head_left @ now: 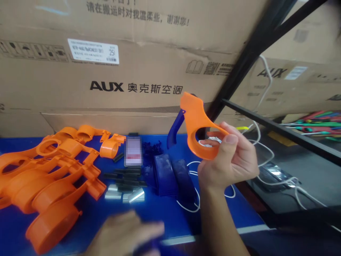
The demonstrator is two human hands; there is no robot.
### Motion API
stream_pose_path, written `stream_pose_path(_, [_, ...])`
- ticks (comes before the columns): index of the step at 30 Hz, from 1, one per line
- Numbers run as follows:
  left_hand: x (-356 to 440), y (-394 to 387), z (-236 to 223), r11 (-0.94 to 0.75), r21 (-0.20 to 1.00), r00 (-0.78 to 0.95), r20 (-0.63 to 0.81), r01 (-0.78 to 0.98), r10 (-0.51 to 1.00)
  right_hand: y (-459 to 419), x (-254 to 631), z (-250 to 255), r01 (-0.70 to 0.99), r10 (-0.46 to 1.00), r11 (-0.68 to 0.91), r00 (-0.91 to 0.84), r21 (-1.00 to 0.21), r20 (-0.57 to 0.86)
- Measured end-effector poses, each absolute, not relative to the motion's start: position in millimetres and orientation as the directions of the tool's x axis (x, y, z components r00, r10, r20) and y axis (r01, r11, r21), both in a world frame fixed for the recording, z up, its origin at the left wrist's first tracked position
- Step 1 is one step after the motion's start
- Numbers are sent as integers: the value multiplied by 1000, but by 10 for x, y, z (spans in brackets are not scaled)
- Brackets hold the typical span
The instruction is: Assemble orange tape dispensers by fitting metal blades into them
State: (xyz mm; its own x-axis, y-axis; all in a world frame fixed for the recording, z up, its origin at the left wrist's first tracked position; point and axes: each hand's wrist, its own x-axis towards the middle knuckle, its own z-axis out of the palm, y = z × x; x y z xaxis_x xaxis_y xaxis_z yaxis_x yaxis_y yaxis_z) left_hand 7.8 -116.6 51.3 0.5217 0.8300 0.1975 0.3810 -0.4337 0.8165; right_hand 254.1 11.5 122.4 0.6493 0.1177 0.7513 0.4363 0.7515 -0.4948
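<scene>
My right hand (pixel 229 160) holds up an orange plastic tape dispenser (pixel 195 119), fingers closed round the edge of its ring. A dark blue curved handle piece (pixel 176 129) hangs from the dispenser's upper left side. Low in the view, my left hand (pixel 122 233) is smeared by motion, so its grip is unclear. Something dark blue (pixel 151 247) shows at its fingers, too blurred to name. Between the hands, stacks of dark blue curved pieces (pixel 165 176) lie on the blue tabletop (pixel 170 217).
Several orange dispenser frames (pixel 53 188) are piled at left. Black rods (pixel 128 177), silver metal pieces (pixel 137 195) and a phone (pixel 133 151) lie mid-table. White cable (pixel 197 206) loops nearby. A carton (pixel 149 53) stands behind; a black metal frame (pixel 239 71) rises at right.
</scene>
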Motion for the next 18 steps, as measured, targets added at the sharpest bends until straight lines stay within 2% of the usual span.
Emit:
stream_pose_path(1, [140,-998,641,-469,790,505,240,394,829,135,2582,1226,440,110,748,656,-497,747])
stream_pose_path(4, [420,-497,1040,-563,596,394,402,573,826,204,2716,1213,463,86,731,666,-501,741])
stream_pose_path(6, [626,-250,1233,-602,488,398,462,632,792,252,2795,1199,473,76,714,680,-516,729])
stream_pose_path(9, [872,-6,1313,-700,390,569,408,598,714,297,2860,1184,461,88,700,702,-545,706])
stream_pose_path(12, [1043,200,1207,-775,333,702,332,538,630,294,2833,1173,438,110,713,701,-548,704])
stream_pose_path(16, [1207,427,1046,-780,203,717,308,592,625,256,2715,1144,438,158,735,631,-517,759])
stream_pose_path(18, [1237,470,1006,-756,206,685,325,622,652,244,2668,1129,469,151,733,594,-493,790])
